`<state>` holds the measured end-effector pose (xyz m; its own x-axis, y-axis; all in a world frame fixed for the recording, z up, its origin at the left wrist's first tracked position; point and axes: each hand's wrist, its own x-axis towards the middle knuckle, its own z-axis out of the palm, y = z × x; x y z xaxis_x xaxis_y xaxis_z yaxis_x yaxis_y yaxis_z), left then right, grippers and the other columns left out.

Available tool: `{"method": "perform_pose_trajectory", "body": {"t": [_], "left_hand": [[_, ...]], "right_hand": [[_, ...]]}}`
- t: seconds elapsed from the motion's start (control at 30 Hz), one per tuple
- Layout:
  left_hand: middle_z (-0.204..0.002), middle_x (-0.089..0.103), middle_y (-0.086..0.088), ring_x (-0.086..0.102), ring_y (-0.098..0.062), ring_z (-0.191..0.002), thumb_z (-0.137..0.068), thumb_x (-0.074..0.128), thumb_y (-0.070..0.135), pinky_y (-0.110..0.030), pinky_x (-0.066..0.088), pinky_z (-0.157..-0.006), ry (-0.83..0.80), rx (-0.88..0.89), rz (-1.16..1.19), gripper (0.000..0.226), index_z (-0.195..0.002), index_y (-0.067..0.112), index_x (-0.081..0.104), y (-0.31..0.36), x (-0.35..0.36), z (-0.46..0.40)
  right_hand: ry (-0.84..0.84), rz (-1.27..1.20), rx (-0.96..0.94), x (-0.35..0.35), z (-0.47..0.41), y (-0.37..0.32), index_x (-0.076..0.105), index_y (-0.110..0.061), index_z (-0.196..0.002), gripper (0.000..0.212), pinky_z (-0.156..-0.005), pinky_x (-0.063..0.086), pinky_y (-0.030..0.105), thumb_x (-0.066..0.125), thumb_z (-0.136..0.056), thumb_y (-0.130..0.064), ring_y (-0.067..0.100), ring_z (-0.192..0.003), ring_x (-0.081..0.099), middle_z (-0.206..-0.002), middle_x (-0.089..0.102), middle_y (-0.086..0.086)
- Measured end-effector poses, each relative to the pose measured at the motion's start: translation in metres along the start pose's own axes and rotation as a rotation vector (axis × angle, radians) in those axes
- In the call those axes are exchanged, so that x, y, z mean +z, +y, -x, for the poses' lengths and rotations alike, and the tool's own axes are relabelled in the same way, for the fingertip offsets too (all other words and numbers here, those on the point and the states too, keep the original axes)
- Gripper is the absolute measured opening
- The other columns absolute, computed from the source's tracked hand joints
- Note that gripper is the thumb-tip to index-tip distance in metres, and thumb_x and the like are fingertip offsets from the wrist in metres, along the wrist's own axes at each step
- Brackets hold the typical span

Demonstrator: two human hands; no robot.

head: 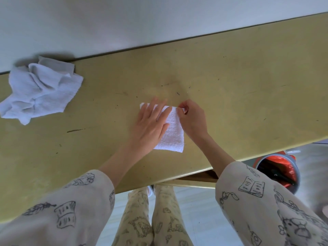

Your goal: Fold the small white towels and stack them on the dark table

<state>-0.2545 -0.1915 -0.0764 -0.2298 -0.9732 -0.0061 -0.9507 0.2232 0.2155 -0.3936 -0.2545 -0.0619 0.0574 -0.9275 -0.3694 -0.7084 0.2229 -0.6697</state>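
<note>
A folded white towel (173, 132) lies flat near the front edge of the table (230, 89). The left hand (150, 125) rests on it with fingers straight and spread, pressing its left half, while the right hand (192, 119) pinches the towel's far right corner between curled fingertips. A heap of unfolded towels (39, 91) sits well apart at the table's far left, by the wall (124, 20).

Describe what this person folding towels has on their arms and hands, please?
Both hands, left hand and right hand, are bare: no gloves or rings show. Each arm wears a loose cream sleeve, pushed up the forearm, printed with dark line drawings; the right sleeve shows an open book, the left sleeve a feather.
</note>
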Motion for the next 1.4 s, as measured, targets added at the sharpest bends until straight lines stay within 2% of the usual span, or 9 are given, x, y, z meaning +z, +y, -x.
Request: {"method": "perform_pose_trajectory", "body": {"t": [0.17, 0.27, 0.43, 0.63, 0.73, 0.87, 1.03, 1.23, 1.4], "left_hand": [[-0.153, 0.022, -0.009, 0.021, -0.033, -0.14, -0.097, 0.013, 0.044, -0.047, 0.003, -0.114, -0.181, -0.021, -0.065, 0.054, -0.145, 0.021, 0.022, -0.006, 0.011, 0.005], [-0.154, 0.019, -0.008, 0.017, -0.033, -0.141, -0.096, 0.014, 0.044, -0.043, -0.007, -0.113, -0.205, -0.042, -0.063, 0.055, -0.146, 0.022, 0.016, -0.004, 0.011, 0.004], [-0.154, 0.02, -0.009, 0.019, -0.035, -0.14, -0.095, 0.017, 0.044, -0.04, -0.012, -0.111, -0.213, -0.059, -0.075, 0.056, -0.146, 0.022, 0.014, -0.003, 0.011, 0.002], [-0.156, -0.007, -0.002, -0.008, -0.028, -0.143, -0.086, -0.004, 0.05, -0.038, -0.023, -0.108, -0.264, -0.073, -0.058, 0.057, -0.139, 0.03, -0.015, -0.001, 0.007, 0.002], [-0.156, -0.013, 0.0, -0.013, -0.027, -0.143, -0.084, -0.009, 0.051, -0.037, -0.025, -0.106, -0.266, -0.069, -0.053, 0.057, -0.136, 0.032, -0.021, 0.0, 0.007, 0.001], [-0.155, -0.019, 0.001, -0.019, -0.025, -0.141, -0.08, -0.012, 0.054, -0.037, -0.027, -0.105, -0.286, -0.073, -0.045, 0.059, -0.134, 0.033, -0.025, 0.0, 0.007, 0.0], [-0.153, -0.023, 0.002, -0.023, -0.024, -0.14, -0.092, 0.005, 0.057, -0.04, -0.025, -0.107, -0.328, -0.084, -0.031, 0.059, -0.137, 0.032, -0.025, 0.001, 0.005, -0.001], [-0.153, -0.023, 0.002, -0.023, -0.024, -0.14, -0.084, -0.003, 0.064, -0.043, -0.019, -0.111, -0.335, -0.08, -0.007, 0.064, -0.136, 0.034, -0.025, 0.0, 0.006, -0.001], [-0.155, -0.016, 0.002, -0.017, -0.025, -0.142, -0.076, -0.01, 0.063, -0.042, -0.017, -0.111, -0.274, -0.08, -0.017, 0.066, -0.135, 0.036, -0.022, 0.0, 0.008, 0.002]], "right_hand": [[-0.084, -0.399, 0.217, -0.018, 0.018, 0.006, 0.058, -0.011, -0.097, 0.01, -0.058, 0.051, 0.027, 0.055, -0.091, -0.018, 0.015, -0.065, 0.059, -0.082, 0.064, 0.003], [-0.196, -0.422, 0.321, -0.027, 0.043, 0.017, 0.061, -0.007, -0.091, 0.017, -0.043, 0.038, 0.017, 0.051, -0.093, -0.021, 0.007, -0.046, 0.052, -0.074, 0.066, -0.001], [-0.366, -0.469, 0.414, -0.03, 0.067, 0.024, 0.067, -0.011, -0.089, 0.027, -0.043, 0.033, 0.019, 0.051, -0.094, -0.032, 0.008, -0.043, 0.048, -0.079, 0.064, 0.0], [-0.388, -0.472, 0.429, -0.028, 0.072, 0.02, 0.052, -0.016, -0.066, 0.036, -0.039, 0.026, 0.015, 0.051, -0.094, -0.038, 0.004, -0.038, 0.031, -0.06, 0.043, -0.006], [-0.582, -0.639, 0.558, -0.027, 0.07, 0.024, 0.047, -0.012, -0.074, 0.042, -0.036, 0.019, 0.018, 0.045, -0.093, -0.05, 0.007, -0.038, 0.024, -0.054, 0.04, -0.005], [-0.823, -0.778, 0.577, -0.026, 0.071, 0.033, 0.051, -0.013, -0.103, 0.057, -0.036, 0.014, 0.018, 0.035, -0.089, -0.066, 0.008, -0.038, 0.016, -0.053, 0.034, -0.005], [-1.019, -0.849, 0.579, -0.022, 0.07, 0.036, 0.04, -0.009, -0.134, 0.088, -0.036, 0.015, 0.017, 0.027, -0.081, -0.077, 0.009, -0.036, 0.015, -0.05, 0.04, -0.002], [-1.083, -0.803, 0.618, -0.018, 0.063, 0.029, 0.055, -0.017, -0.112, 0.087, -0.036, 0.017, 0.014, 0.005, -0.08, -0.08, 0.008, -0.032, 0.019, -0.05, 0.042, 0.004], [-1.033, -0.861, 0.649, -0.022, 0.067, 0.034, 0.052, -0.019, -0.106, 0.068, -0.035, 0.017, 0.016, 0.015, -0.086, -0.073, 0.007, -0.033, 0.019, -0.049, 0.037, 0.0]]}}
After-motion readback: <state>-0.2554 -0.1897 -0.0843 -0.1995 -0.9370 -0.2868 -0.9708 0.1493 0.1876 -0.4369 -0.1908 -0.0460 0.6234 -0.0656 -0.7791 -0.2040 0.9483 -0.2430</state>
